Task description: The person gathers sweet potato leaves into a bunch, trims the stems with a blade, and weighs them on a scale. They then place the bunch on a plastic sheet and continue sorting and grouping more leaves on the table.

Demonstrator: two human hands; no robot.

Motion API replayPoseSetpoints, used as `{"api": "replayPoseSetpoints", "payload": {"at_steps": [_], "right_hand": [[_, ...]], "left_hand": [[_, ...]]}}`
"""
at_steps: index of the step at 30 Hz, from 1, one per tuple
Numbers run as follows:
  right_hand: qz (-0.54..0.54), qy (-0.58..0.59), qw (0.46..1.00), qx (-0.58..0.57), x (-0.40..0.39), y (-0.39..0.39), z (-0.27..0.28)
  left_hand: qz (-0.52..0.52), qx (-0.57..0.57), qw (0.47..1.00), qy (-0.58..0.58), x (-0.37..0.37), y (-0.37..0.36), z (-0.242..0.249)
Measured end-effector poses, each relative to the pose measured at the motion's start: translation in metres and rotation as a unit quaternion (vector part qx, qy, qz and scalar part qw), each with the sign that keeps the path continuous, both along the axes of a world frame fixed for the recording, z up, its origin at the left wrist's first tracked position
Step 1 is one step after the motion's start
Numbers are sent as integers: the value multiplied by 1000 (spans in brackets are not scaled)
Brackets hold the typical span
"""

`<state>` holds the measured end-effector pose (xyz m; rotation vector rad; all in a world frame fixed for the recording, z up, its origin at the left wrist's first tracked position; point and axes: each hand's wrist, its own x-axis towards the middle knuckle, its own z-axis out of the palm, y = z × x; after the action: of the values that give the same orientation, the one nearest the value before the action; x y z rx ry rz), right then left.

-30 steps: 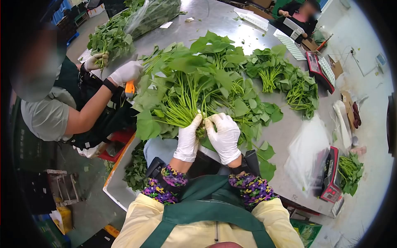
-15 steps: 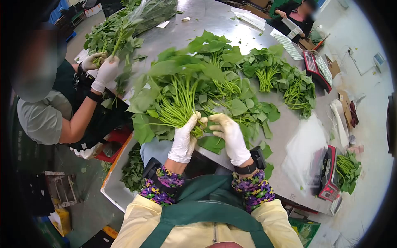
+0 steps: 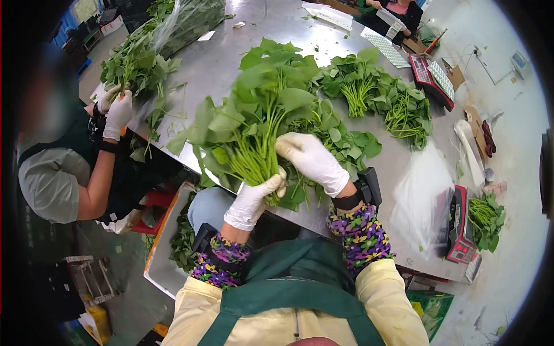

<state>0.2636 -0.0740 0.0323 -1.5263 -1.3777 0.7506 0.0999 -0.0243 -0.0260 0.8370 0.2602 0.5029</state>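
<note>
My left hand (image 3: 254, 202), in a white glove, is closed round the lower stems of a large bunch of leafy greens (image 3: 254, 150), held upright above the table edge. My right hand (image 3: 311, 158), also gloved, touches the right side of the bunch, its fingers pinched at the stems; the fingertips are partly hidden. Loose greens (image 3: 346, 144) lie on the metal table (image 3: 213, 63) behind my right hand. Two more bunches, one (image 3: 358, 89) near the middle and another (image 3: 410, 118) to its right, rest farther back.
At left a co-worker's gloved hands (image 3: 118, 112) hold greens. Clear plastic bags (image 3: 424, 199) lie at right beside a red scale (image 3: 460, 230) and greens (image 3: 486, 222). Another red scale (image 3: 430, 81) is farther back. A crate (image 3: 164, 254) stands below left. Another person (image 3: 398, 17) is at the far side.
The bunch now stands more upright in my left hand, which has moved slightly down. My right hand has moved up against its stems. The co-worker's hands have shifted left and down in view.
</note>
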Motion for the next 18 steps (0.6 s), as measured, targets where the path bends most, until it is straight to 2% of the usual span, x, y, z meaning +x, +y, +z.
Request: {"api": "replayPoseSetpoints", "payload": {"at_steps": [3,4,5,7,8,10,12,15,16,18], "right_hand": [[-125,58,990,7,20,1,-23],[-176,60,982,26,23,1,-34],[-175,59,983,24,26,1,-44],[-179,-29,982,46,31,3,-60],[-178,-28,983,46,35,4,-70],[-208,-257,941,74,38,8,-79],[-214,-297,928,70,36,12,-79],[-206,-418,883,-53,23,20,-70],[-207,-419,882,-52,23,22,-71],[-203,-491,845,-64,19,27,-68]], "left_hand": [[119,77,989,-52,1,7,7],[176,41,983,-28,0,7,14],[208,27,977,-28,-3,10,11],[288,20,957,-25,-3,18,4],[289,20,957,-24,-3,21,-1],[358,-26,932,-49,-3,26,-5],[375,-35,926,-33,-2,27,-7],[378,-24,925,-30,-2,26,-10],[376,-18,926,-27,-1,25,-9],[376,-11,926,-26,-1,26,-8]]}}
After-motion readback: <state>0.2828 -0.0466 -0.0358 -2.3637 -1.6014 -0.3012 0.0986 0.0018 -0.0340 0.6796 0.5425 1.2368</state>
